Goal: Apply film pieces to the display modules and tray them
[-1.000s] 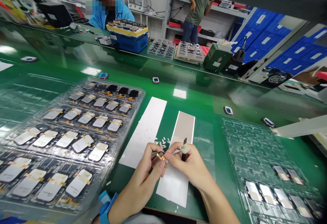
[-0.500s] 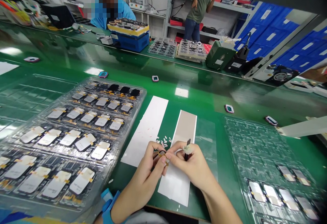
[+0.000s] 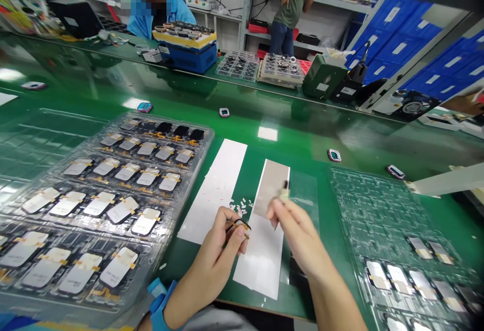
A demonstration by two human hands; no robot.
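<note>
Tiny black frame with gold tape (image 3: 239, 226) pinched in the left hand (image 3: 215, 248), just left of the beige strip (image 3: 270, 187). Narrow grip, thumb and fingertips only, right at the edge of the part. Very light and thin by the look of it, so probably flimsy, with tape that's likely soft and easy to crease. Best spot to hold, at a guess: the stiffer black rim, well off the tape, tips only, since a smooth little edge like that could be slippery too.

Right hand (image 3: 297, 235) just over the strip's lower half, narrow grip on a dark stick with a pale tuft (image 3: 284, 192), though motion blur makes the exact finger hold hard to judge. Clear gap between the two hands, no contact.

Small white bits (image 3: 239, 207) just left of the strip, then a plain white strip (image 3: 214, 190), then a big tray of taped display panels (image 3: 209, 134) further left. Clear plastic tray (image 3: 363, 195) well right of the strip. Blue wristband (image 3: 161, 303) on the left wrist, near the bottom edge of the view.
</note>
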